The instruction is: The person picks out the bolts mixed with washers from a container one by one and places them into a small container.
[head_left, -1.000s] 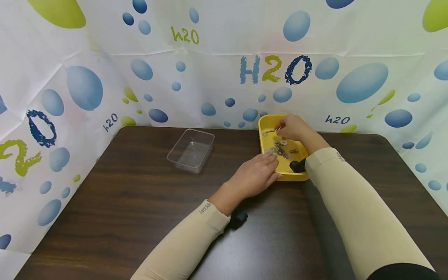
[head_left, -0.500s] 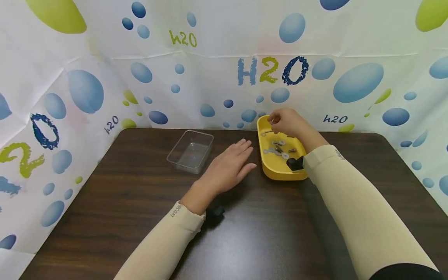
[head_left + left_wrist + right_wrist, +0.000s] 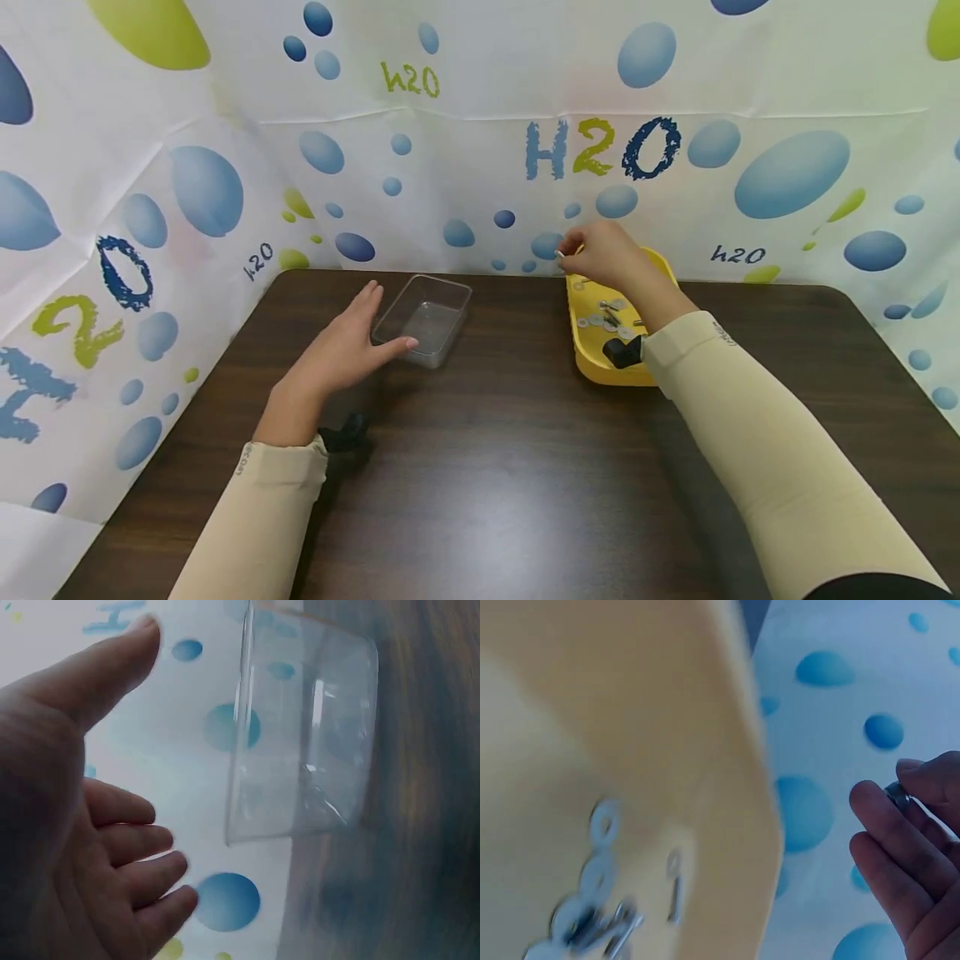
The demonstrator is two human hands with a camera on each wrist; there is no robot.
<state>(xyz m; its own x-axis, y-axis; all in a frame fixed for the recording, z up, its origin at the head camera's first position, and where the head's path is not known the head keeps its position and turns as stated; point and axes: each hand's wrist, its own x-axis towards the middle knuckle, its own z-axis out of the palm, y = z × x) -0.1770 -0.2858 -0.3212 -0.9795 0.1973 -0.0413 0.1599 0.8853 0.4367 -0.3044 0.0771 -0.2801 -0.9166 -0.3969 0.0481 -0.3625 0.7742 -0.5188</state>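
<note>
My right hand (image 3: 606, 257) pinches a small shiny metal piece (image 3: 897, 795) between thumb and fingers, above the far left rim of a yellow tray (image 3: 617, 375). Most of the piece is hidden by the fingertips, so I cannot tell its kind. Inside the tray lie several flat washers (image 3: 598, 877) and bolts (image 3: 676, 900), some bunched together. On the left, my left hand (image 3: 333, 346) is spread with the thumb apart, beside a clear plastic container (image 3: 442, 333). Its thumb overlaps the container's near left corner in the head view. Nothing is in that hand.
Both boxes stand toward the back of a dark wooden table (image 3: 480, 467). A white sheet (image 3: 480, 150) printed with blue and green drops hangs right behind the table and along its left side.
My left hand has left the yellow tray and moved left to the clear container. My right hand has risen out of the tray toward its far left rim, with the metal piece.
</note>
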